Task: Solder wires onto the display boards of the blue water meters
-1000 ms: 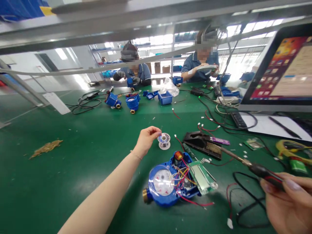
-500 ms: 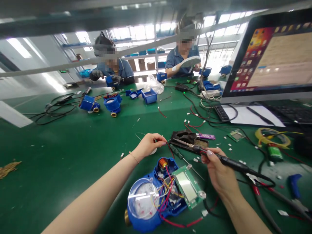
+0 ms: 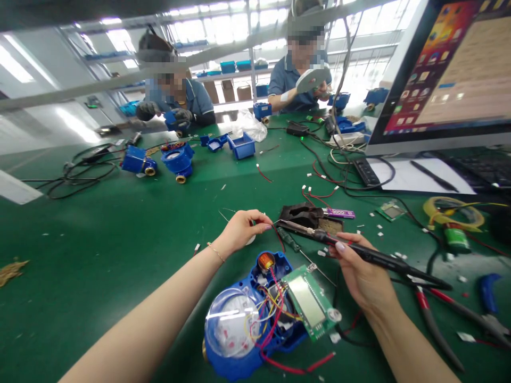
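Observation:
My left hand pinches a thin red-and-black wire, its end sticking out past the fingertips. My right hand grips a soldering iron like a pen, with the tip pointing left. That tip sits right by the wire end; whether they touch I cannot tell. Below the hands lies an opened blue water meter with a clear round cover, coloured wires and a battery. A green circuit board with a display leans on its right side. Under the iron are a black soldering stand and a screwdriver.
Pliers, a solder spool and yellow tubing lie at right, below a monitor. More blue meters and a blue tray stand farther back. Two co-workers sit across the bench.
The soldering iron has moved left and its tip has come closer to the wire end at my left fingertips. My left hand keeps its pinch. The view has shifted slightly.

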Tool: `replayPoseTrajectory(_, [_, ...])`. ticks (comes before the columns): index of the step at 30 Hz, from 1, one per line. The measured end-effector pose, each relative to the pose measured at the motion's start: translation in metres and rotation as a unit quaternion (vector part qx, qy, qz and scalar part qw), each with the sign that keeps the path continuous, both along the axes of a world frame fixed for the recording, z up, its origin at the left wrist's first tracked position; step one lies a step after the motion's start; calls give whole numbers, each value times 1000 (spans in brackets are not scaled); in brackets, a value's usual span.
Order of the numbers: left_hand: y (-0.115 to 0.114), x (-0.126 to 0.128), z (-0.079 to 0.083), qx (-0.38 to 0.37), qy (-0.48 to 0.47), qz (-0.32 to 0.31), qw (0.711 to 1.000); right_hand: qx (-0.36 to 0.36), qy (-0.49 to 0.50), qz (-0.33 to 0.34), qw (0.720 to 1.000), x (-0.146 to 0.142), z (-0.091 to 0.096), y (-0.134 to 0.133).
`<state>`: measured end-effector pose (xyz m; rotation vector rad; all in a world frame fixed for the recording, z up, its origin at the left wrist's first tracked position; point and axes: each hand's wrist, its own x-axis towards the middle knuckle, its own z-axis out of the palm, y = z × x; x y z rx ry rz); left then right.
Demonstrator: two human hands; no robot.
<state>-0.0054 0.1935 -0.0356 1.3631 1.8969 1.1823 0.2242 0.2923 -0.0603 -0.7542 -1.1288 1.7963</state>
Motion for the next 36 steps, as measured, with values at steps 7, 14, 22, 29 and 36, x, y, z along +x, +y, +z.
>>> replayPoseTrajectory(7, [1, 1, 1, -1, -4, 3, 1000, 7, -1, -2, 1000, -1, 3, -2])
replayPoseTrajectory(14, [1, 1, 1, -3, -3, 4, 1000, 15, -5, -5, 1000, -1, 4, -2])
replayPoseTrajectory(22, [1, -1, -2, -11, 9, 1, 1000, 17, -1, -8, 1000, 0, 2, 0])
replayPoseTrajectory(29, [0, -1, -2, -22, 26, -19, 999, 4, 1, 3, 1000, 0, 1, -1])
replayPoseTrajectory(36, [1, -2, -3, -52, 40, -15, 998, -24, 20, 11, 999, 1, -2, 3])
